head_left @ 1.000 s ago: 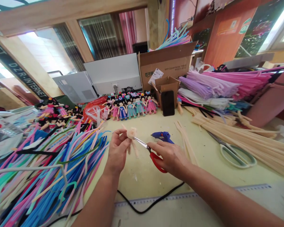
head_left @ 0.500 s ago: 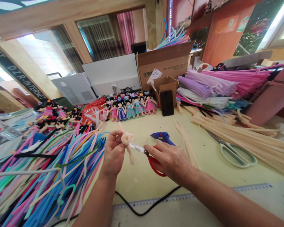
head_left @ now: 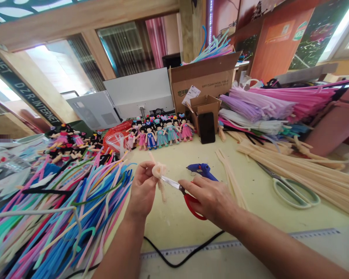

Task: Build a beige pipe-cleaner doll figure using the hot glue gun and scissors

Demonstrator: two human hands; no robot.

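Beige pipe-cleaner figure point(head_left: 159, 170) stays pinched in the left hand point(head_left: 144, 190) over the near-middle worktop point(head_left: 174, 224). The right hand point(head_left: 211, 197) still grips red scissors point(head_left: 174, 184), blades seemingly shut, tips against it as before.

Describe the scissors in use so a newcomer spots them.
Middle of the yellow table, beside the blue glue gun. The scissors are in the right hand, tips at a cream pipe-cleaner figure. Red handles; the other pair, lying right, is pale green.
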